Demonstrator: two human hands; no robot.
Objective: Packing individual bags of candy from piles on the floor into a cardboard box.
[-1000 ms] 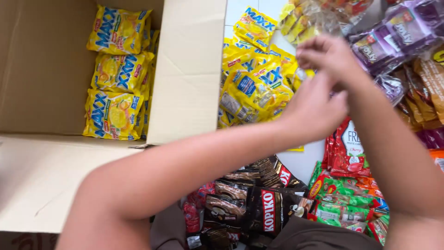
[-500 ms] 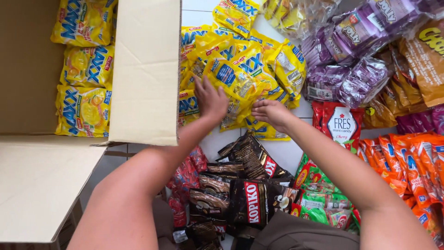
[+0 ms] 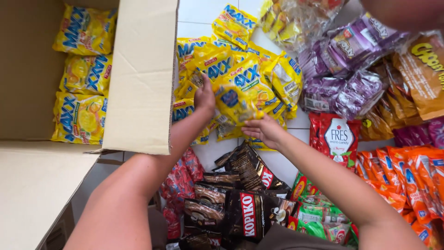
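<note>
My left hand (image 3: 205, 98) grips the upper left end of a yellow candy bag (image 3: 235, 104), lifted just above a heap of the same yellow bags (image 3: 245, 69) on the white floor. Under the bag's lower right edge, my right hand (image 3: 264, 131) supports it with fingers curled. To the left stands an open cardboard box (image 3: 138, 78), and three yellow bags (image 3: 83, 74) lie in a column on its bottom.
Purple candy bags (image 3: 344, 69) and brown ones (image 3: 423, 74) lie at the upper right, a red bag (image 3: 335, 136) and orange bags (image 3: 407, 180) to the right. Dark brown bags (image 3: 240, 199), green bags (image 3: 319, 217) and red ones (image 3: 178, 185) sit nearest me.
Both hands dropped onto the yellow heap, closed on one bag and lifted it. The view has shifted so the box sits further left.
</note>
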